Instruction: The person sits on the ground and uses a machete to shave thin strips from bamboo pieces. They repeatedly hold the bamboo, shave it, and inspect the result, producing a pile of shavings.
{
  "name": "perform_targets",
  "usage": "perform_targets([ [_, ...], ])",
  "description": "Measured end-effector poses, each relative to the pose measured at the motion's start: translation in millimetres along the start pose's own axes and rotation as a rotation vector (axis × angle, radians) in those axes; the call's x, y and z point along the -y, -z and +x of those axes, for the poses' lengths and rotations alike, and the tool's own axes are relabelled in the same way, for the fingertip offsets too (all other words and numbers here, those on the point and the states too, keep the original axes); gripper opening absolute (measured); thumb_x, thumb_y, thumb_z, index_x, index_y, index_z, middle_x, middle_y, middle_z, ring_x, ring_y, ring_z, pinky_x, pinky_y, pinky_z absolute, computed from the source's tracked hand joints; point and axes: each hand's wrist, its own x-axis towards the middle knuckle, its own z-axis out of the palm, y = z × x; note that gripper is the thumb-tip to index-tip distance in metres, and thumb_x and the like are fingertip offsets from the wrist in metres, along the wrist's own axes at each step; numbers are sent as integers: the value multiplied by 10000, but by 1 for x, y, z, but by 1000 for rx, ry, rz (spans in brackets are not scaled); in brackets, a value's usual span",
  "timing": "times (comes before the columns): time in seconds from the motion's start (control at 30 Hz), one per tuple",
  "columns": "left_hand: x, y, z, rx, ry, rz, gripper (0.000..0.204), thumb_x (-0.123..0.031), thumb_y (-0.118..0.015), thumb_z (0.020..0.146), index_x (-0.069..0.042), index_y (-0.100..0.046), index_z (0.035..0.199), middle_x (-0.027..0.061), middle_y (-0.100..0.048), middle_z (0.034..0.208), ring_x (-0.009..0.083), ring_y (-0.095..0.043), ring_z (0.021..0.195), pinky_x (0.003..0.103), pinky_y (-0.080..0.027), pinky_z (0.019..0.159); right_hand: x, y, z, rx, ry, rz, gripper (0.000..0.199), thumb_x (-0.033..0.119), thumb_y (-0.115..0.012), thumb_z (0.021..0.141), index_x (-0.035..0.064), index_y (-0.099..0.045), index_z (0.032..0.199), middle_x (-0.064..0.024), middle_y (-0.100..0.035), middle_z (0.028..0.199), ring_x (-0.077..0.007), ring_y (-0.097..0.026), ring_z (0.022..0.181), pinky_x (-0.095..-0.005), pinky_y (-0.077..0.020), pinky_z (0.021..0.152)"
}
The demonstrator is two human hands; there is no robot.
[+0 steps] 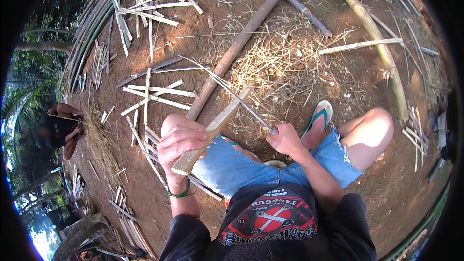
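Note:
My left hand [181, 140] is closed around the lower part of a split bamboo slat [221, 121], which slants up and to the right over my left thigh. In my right hand [286, 142], fingers wrapped round its handle, is a long thin metal blade [252, 112], seen nearly edge-on, probably a knife. The blade runs up and left from my fist and crosses near the slat's far end. Whether the two touch there I cannot tell. Below them are my denim shorts [246, 166] and a green-strapped sandal [320, 116].
A heap of pale shavings [290, 63] lies ahead on the dirt. A long brown pole [237, 48] runs away from my left knee. Cut bamboo strips [162, 94] are scattered at left, and a thick bamboo pole [382, 38] curves at right. Another person [55, 128] sits far left.

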Motion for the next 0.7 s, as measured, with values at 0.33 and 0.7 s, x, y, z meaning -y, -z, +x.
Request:
perform_targets([
  [0.33, 3, -4, -7, -43, -11, 11, 334, -294, -838, 779, -16, -652, 761, 110, -700, 828, 255, -706, 779, 354, -574, 703, 16, 1, 3, 4, -44, 39, 250, 224, -703, 738, -10, -662, 814, -230, -639, 697, -438, -645, 731, -490, -526, 691],
  [0.7, -1, -5, -8, -70, 9, 40, 339, -297, -826, 799, -10, -650, 759, 115, -695, 819, 259, -705, 776, 356, -576, 713, 12, -8, 10, 19, -114, -32, 263, 244, -713, 764, -4, -689, 846, -228, -680, 756, -405, -682, 786, -470, -546, 749],
])
